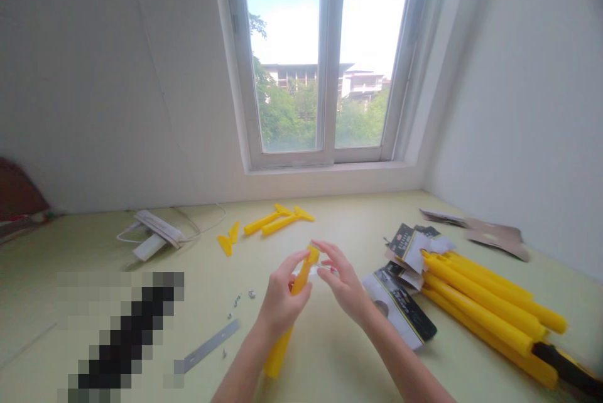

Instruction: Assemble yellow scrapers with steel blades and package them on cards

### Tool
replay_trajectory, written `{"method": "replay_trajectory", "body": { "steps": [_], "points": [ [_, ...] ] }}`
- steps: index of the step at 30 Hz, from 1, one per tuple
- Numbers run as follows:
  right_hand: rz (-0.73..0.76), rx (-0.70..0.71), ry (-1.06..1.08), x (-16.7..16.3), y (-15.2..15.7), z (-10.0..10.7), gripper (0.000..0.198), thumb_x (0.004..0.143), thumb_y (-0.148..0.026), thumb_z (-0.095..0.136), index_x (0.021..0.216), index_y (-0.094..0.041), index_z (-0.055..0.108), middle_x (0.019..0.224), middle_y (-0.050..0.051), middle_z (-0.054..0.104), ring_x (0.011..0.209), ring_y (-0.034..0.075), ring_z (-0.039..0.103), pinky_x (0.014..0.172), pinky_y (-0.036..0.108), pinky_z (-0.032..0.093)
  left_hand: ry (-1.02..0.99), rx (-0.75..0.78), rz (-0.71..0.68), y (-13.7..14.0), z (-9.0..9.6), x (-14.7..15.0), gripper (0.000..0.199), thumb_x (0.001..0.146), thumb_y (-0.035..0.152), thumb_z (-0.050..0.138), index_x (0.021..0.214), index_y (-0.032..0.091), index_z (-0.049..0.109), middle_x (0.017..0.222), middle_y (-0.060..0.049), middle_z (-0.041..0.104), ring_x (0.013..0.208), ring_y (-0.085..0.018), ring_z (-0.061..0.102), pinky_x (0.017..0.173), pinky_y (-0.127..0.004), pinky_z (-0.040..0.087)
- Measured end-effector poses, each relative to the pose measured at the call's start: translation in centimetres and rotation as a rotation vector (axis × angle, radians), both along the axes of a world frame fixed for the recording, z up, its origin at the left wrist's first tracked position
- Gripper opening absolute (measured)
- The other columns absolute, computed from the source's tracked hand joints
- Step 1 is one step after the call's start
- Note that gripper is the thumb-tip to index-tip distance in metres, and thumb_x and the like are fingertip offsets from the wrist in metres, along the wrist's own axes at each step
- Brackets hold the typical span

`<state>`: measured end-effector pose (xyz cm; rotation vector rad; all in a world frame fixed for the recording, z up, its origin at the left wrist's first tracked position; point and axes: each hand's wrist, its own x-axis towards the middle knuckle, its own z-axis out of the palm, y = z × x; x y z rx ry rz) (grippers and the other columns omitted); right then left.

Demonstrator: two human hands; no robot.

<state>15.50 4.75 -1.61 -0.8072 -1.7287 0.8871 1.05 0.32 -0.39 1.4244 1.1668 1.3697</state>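
Note:
A long yellow plastic handle [279, 353] slants up from the table's front, its narrow upper end pointing away from me. My left hand [282, 293] is wrapped round its upper part, thumb along the near side. At the top end, the fingertips of my right hand [346, 280] touch the handle, with fingers bent and the thumb a little apart. Something small, pale and reddish shows by the right fingers, too blurred to name. Left of my hands lie a flat metal blade [211, 343] with holes and several small screws and nuts [251, 294].
Two yellow handles with winged heads [277, 222] and loose yellow wing pieces [228, 240] lie farther back. On the right are stacked yellow handles [485, 296], printed cards [400, 306] and brown cardboard [499, 238]. A white power strip [157, 227] with cables sits back left, below the window.

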Motion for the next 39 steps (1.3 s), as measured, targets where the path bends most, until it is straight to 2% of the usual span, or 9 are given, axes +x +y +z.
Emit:
{"method": "replay_trajectory", "body": {
  "steps": [3, 6, 10, 14, 19, 22, 27, 33, 39],
  "points": [
    [-0.027, 0.006, -0.073, 0.1, 0.0, -0.2, 0.049, 0.071, -0.014, 0.045, 0.117, -0.030, 0.046, 0.123, 0.002, 0.042, 0.115, 0.019, 0.037, 0.089, 0.035, 0.038, 0.128, -0.038, -0.063, -0.1, 0.1, 0.0, 0.047, 0.069, 0.018, 0.053, 0.115, 0.021, 0.045, 0.054, 0.004, 0.054, 0.042, -0.009, 0.045, 0.041, -0.022, 0.040],
    [-0.012, 0.027, -0.167, 0.2, -0.1, 0.1, 0.052, 0.072, -0.016, 0.044, 0.122, -0.032, 0.040, 0.128, 0.002, 0.038, 0.118, 0.018, 0.033, 0.092, 0.037, 0.034, 0.090, -0.064, -0.061, -0.3, 0.4, 0.1, 0.048, 0.070, 0.020, 0.053, 0.117, 0.018, 0.042, 0.046, 0.006, 0.049, 0.040, -0.009, 0.045, 0.041, -0.022, 0.042],
    [-0.247, 0.158, -0.445, 1.8, -0.2, 1.4, 0.050, 0.072, -0.023, 0.046, 0.122, -0.026, 0.041, 0.131, 0.006, 0.035, 0.121, 0.023, 0.026, 0.097, 0.042, 0.025, -0.081, -0.059, -0.051, -0.2, 0.4, 0.1, 0.044, 0.070, 0.022, 0.054, 0.112, 0.016, 0.041, 0.066, 0.000, 0.058, 0.044, -0.010, 0.051, 0.044, -0.025, 0.046],
    [-0.415, 0.084, -0.707, 6.1, -1.0, 2.2, 0.027, 0.077, -0.026, 0.040, 0.094, -0.018, 0.059, 0.093, 0.008, 0.060, 0.091, 0.020, 0.052, 0.081, 0.033, 0.038, -0.183, -0.073, 0.028, 0.5, -0.1, -0.1, 0.038, 0.070, 0.024, 0.053, 0.106, 0.017, 0.045, 0.106, -0.011, 0.053, 0.049, -0.011, 0.057, 0.050, -0.031, 0.051],
    [-0.679, -0.019, -0.981, 11.3, -3.4, 0.4, 0.027, 0.072, -0.038, 0.045, 0.084, -0.017, 0.056, 0.083, 0.010, 0.060, 0.080, 0.025, 0.054, 0.068, 0.035, 0.038, -0.216, -0.199, 0.159, 0.9, -0.1, -0.1, 0.040, 0.069, 0.019, 0.052, 0.108, 0.013, 0.045, 0.077, -0.008, 0.062, 0.051, -0.014, 0.059, 0.054, -0.032, 0.051],
    [-0.790, -0.056, -1.057, 12.4, -4.3, -0.8, 0.037, 0.068, -0.048, 0.048, 0.083, -0.015, 0.054, 0.083, 0.013, 0.058, 0.081, 0.030, 0.052, 0.066, 0.037, 0.037, -0.235, -0.205, 0.173, 0.8, 0.3, -0.1, 0.031, 0.070, 0.019, 0.050, 0.100, 0.010, 0.051, 0.076, -0.008, 0.062, 0.052, -0.014, 0.059, 0.054, -0.030, 0.051],
    [-0.494, -0.233, -0.933, 11.3, -5.0, 0.2, 0.026, 0.069, -0.043, 0.049, 0.065, -0.017, 0.050, 0.066, 0.006, 0.059, 0.063, 0.021, 0.053, 0.055, 0.028, 0.035, -0.359, -0.159, 0.132, 1.0, -0.4, -0.7, 0.022, 0.075, 0.025, 0.047, 0.091, 0.011, 0.054, 0.086, -0.009, 0.061, 0.061, -0.014, 0.060, 0.062, -0.030, 0.051],
    [-0.105, -0.181, -0.679, 8.2, -6.0, 4.6, 0.021, 0.077, -0.034, 0.043, 0.074, -0.018, 0.055, 0.077, 0.002, 0.060, 0.073, 0.016, 0.052, 0.064, 0.022, 0.037, -0.816, -0.147, 0.175, 2.3, -1.6, -1.8, 0.016, 0.074, 0.014, 0.052, 0.089, 0.014, 0.055, 0.086, -0.006, 0.059, 0.080, -0.011, 0.058, 0.080, -0.025, 0.046],
    [0.291, -0.162, -0.778, 6.0, -3.5, 6.3, 0.012, 0.076, -0.024, 0.044, 0.073, -0.018, 0.055, 0.073, 0.000, 0.058, 0.068, 0.013, 0.049, 0.058, 0.020, 0.036, -1.045, -0.030, 0.285, 2.8, -0.7, -3.5, 0.014, 0.077, 0.007, 0.045, 0.082, 0.013, 0.057, 0.082, -0.005, 0.059, 0.080, -0.010, 0.058, 0.081, -0.022, 0.046]
  ]
}}
